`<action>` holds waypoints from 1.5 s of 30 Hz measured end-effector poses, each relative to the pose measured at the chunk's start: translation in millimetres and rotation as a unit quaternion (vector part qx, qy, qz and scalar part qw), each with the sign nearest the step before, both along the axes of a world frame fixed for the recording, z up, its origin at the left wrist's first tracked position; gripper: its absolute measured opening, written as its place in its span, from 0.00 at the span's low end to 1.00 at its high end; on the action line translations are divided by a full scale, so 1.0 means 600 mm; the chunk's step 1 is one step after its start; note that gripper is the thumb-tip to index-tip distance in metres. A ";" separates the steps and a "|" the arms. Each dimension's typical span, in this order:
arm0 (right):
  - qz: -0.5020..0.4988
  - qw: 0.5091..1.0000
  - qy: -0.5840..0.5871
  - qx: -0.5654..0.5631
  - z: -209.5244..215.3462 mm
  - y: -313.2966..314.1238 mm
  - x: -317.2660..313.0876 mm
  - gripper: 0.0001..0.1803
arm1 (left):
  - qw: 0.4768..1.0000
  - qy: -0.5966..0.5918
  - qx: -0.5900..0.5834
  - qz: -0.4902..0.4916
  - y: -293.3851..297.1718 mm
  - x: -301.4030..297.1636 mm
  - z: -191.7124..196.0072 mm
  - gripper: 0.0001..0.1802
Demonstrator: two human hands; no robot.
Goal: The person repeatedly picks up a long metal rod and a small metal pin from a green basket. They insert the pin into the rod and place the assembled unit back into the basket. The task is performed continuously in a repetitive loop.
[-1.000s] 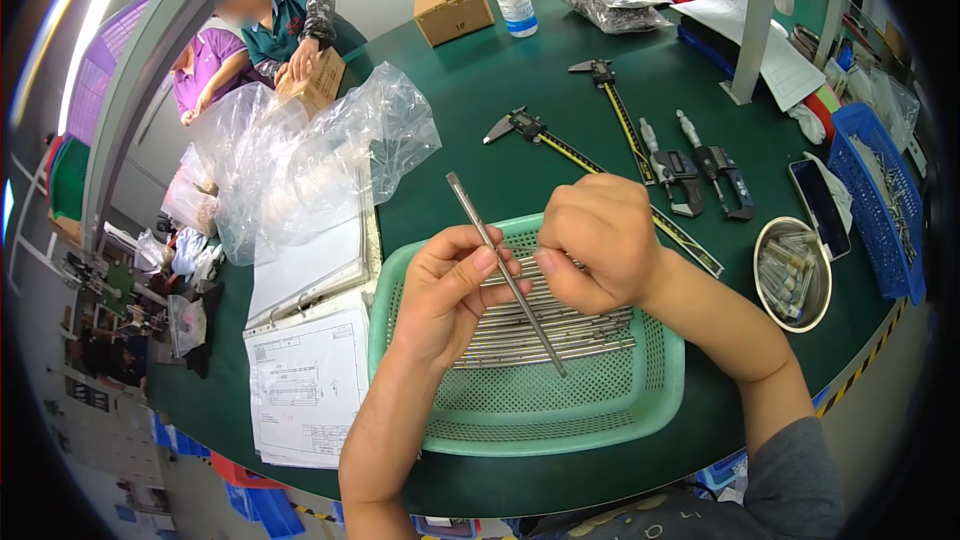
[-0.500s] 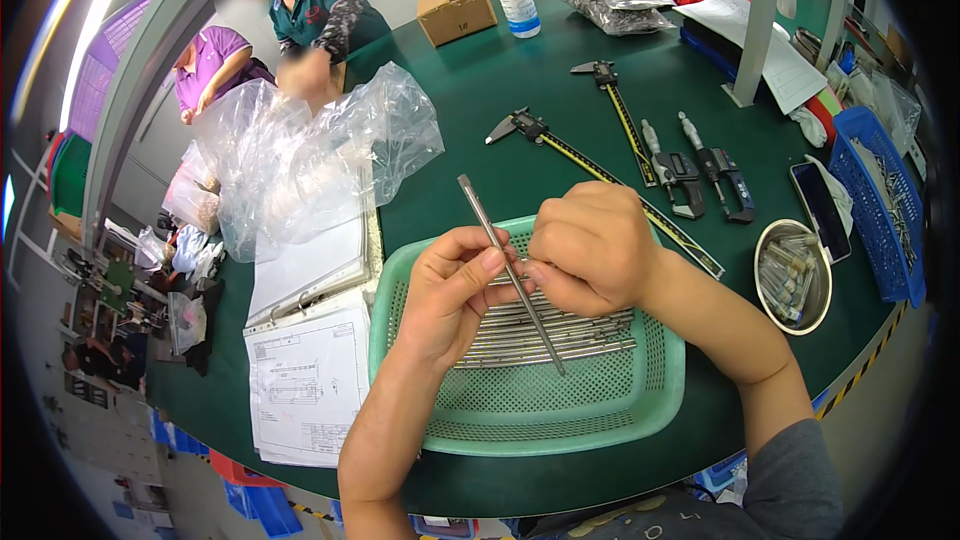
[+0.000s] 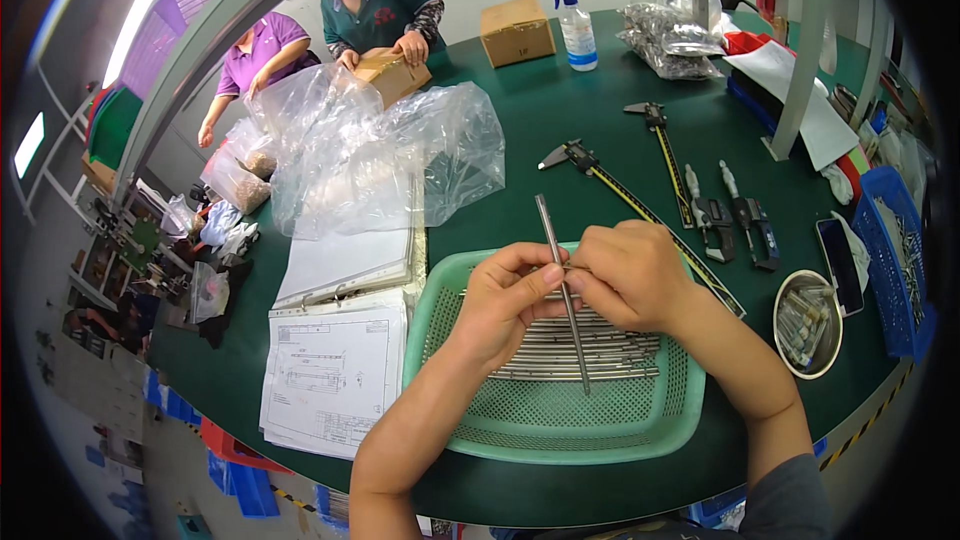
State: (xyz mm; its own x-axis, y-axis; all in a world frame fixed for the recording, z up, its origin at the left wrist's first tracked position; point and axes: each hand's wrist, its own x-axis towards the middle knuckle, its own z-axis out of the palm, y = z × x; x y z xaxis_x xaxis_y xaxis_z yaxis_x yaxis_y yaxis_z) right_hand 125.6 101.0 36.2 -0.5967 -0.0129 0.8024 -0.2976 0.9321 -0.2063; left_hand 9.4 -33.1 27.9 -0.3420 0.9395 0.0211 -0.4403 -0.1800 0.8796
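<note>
The left hand's fingers [image 3: 540,280] pinch a steel rod [image 3: 576,345], slanting over a green basket [image 3: 560,443]; the right hand's fingers [image 3: 590,290], clenched, sit nearer it than a second ago, any contents too small to tell. Left of them, a drawing [image 3: 325,375] bears unreadable print. Beyond them, open tabletop [image 3: 500,220], calipers [image 3: 622,183], then a labelled spray bottle [image 3: 578,38].

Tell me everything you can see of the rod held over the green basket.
The rod is slim, straight and grey, with a metallic shine. It slants in the picture, far end leaning left, near end over the basket. The left hand pinches it around mid-length; the fingertips of the right hand are close by, though whether they touch it is unclear.
</note>
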 end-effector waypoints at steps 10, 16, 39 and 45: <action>-0.046 0.998 -0.030 -0.007 0.000 -0.002 0.004 0.07 | 1.000 0.022 0.007 0.010 0.002 0.002 -0.001 0.09; -0.041 0.998 -0.045 -0.006 -0.001 -0.002 0.003 0.07 | 0.999 0.037 -0.003 0.033 0.002 0.002 -0.006 0.10; -0.048 0.986 0.156 -0.029 -0.002 0.000 0.000 0.07 | 0.998 0.050 0.004 -0.031 0.003 0.013 -0.003 0.12; -0.033 0.987 0.152 -0.027 0.000 -0.001 0.000 0.07 | 0.997 0.059 -0.015 -0.038 0.002 0.017 -0.005 0.10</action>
State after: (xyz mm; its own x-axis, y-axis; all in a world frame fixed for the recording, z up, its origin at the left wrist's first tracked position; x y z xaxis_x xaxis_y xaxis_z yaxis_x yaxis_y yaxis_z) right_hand 125.4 100.5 36.3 -0.3256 0.0661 0.9432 -0.2915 0.9419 -0.1666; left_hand 19.7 -31.9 25.1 -0.2674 0.9632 0.0285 -0.3441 -0.1231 0.9308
